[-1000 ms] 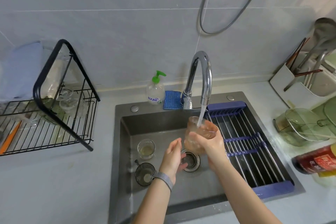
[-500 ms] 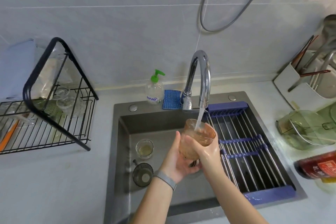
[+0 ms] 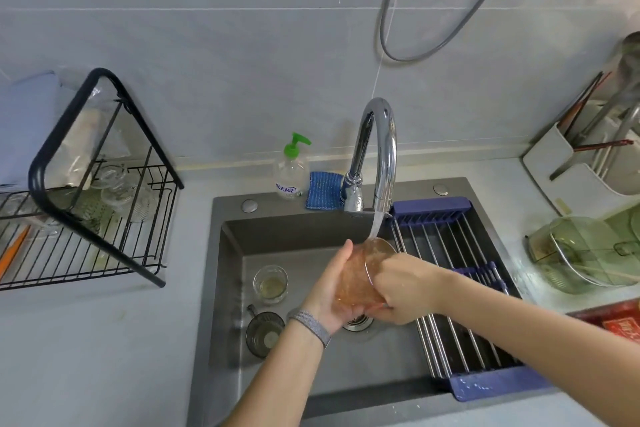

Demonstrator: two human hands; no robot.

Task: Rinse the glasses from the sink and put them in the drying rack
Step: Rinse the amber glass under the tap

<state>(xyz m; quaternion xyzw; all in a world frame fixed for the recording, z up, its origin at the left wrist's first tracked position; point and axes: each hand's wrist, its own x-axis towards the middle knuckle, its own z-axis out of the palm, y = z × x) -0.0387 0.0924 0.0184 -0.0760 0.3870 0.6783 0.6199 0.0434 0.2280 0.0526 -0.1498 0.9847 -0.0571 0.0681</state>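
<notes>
Standing at the far left on the counter, a black wire drying rack holds a few clear glass pieces on its shelf, with an orange utensil lying at its left edge. To its right, the dark sink contains two glasses near its left wall: a small clear glass with a little yellowish liquid in it, upright, and just in front of it a darker glass cup with a small handle. Behind the basin stand a soap bottle with a green pump and, beside it, a blue cloth.

Over the drain, the left hand, a grey band on its wrist, cups the side and bottom of an amber glass, fingers curled beneath it. The glass is tilted, its mouth facing up and to the right, directly under the chrome tap, whose running stream lands at its rim. The right hand grips the glass at the rim from the right, fingers curled around the edge; whether any reach inside I cannot tell.

Right of the hands, a blue-ended roll-up rack of metal rods spans the sink. Further right sit a green glass lidded dish, a white utensil holder, and a red-labelled container at the frame edge.
</notes>
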